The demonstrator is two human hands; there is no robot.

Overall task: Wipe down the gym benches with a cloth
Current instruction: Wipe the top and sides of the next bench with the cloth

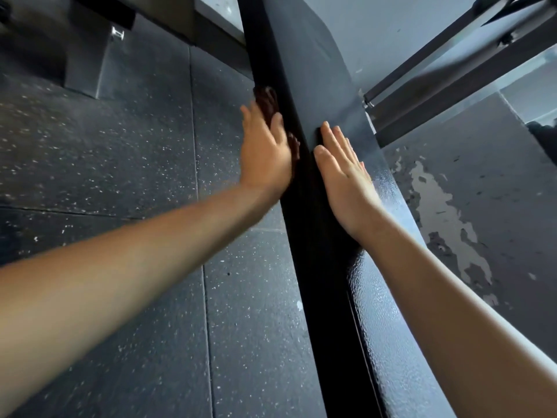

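Observation:
A long black padded gym bench (313,70) runs from the top middle down to the bottom right. Its top shines and its left side face is in shadow. My left hand (265,152) presses flat, with straight fingers, a dark brown cloth (266,99) against that side face. The cloth shows past my fingertips and beside the thumb. My right hand (343,176) lies flat with straight fingers on the bench top near its left edge, holding nothing.
Speckled black rubber floor tiles (105,164) lie left of the bench. A dark metal frame with a bar (437,64) crosses at the upper right. A wet, patchy floor area (446,218) is to the right. A dark machine base (78,55) stands at the upper left.

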